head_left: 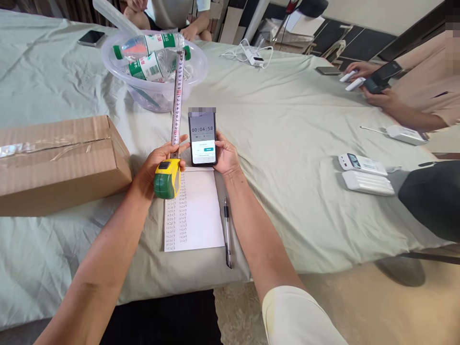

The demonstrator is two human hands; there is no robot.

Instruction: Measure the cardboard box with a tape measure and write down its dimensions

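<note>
My left hand [158, 160] is closed around a yellow and green tape measure [167, 179]. Its blade is drawn out away from me, up to the basin of bottles. In my right hand [226, 154] is a smartphone [203, 139], gripped by its right edge and held upright, its screen reading 00:04:58 above a white pop-up. Fingers of my left hand reach toward the phone's left edge. Below both hands lies a sheet of paper [204, 211] with columns of handwritten figures, partly covered by the tape measure. A black and clear pen [227, 230] rests along its right side.
A cardboard box [64, 167] stands at left. The clear plastic basin [196, 81] holds plastic bottles [147, 67]. White power banks [366, 175] lie at right near a black rounded object [431, 201]. Another person's hands [377, 91] hold devices; someone else sits across the table.
</note>
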